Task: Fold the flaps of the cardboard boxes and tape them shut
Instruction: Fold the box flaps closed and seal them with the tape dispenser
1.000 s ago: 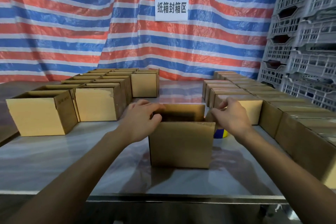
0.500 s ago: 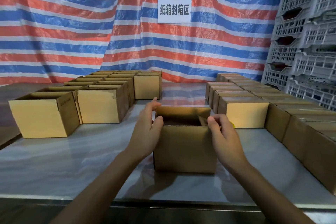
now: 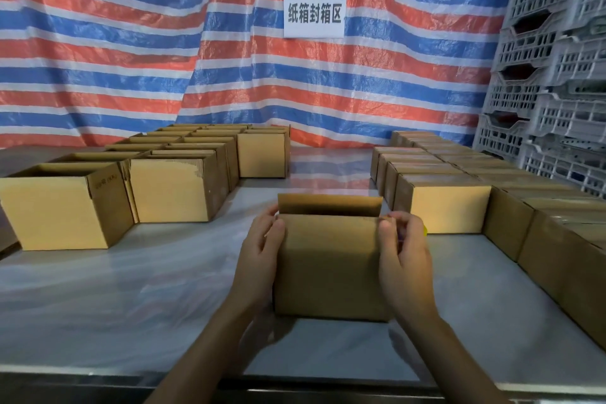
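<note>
A red, white and blue striped tarpaulin [image 3: 131,43] is hanging across the whole back, from nine o'clock round to two o'clock. The grey table [image 3: 114,305] is stretching under everything. Stacked grey plastic crates [image 3: 557,92] are rising at three o'clock. A cluster of open cardboard boxes [image 3: 62,210] is standing at ten o'clock from the person, their tops unfolded. Rows of closed cardboard boxes [image 3: 449,207] are lining up from one o'clock to four o'clock, packed side against side.

The cardboard box [image 3: 328,266] being worked on is sitting upright on the table at twelve o'clock, just in front of the person and apart from both groups. Its rear flap [image 3: 329,204] is standing up above the top edge.

The left hand [image 3: 259,256] is gripping the box's nine o'clock side, thumb lying on the front face and fingers curling round the corner. The right hand [image 3: 403,256] is gripping the three o'clock side near the top corner, thumb pressing the front face, fingers bending over the edge.

A white sign [image 3: 314,13] with Chinese characters is hanging on the tarpaulin at twelve o'clock. A small yellow sliver [image 3: 425,229] is showing just past the right hand; what it is cannot be told.
</note>
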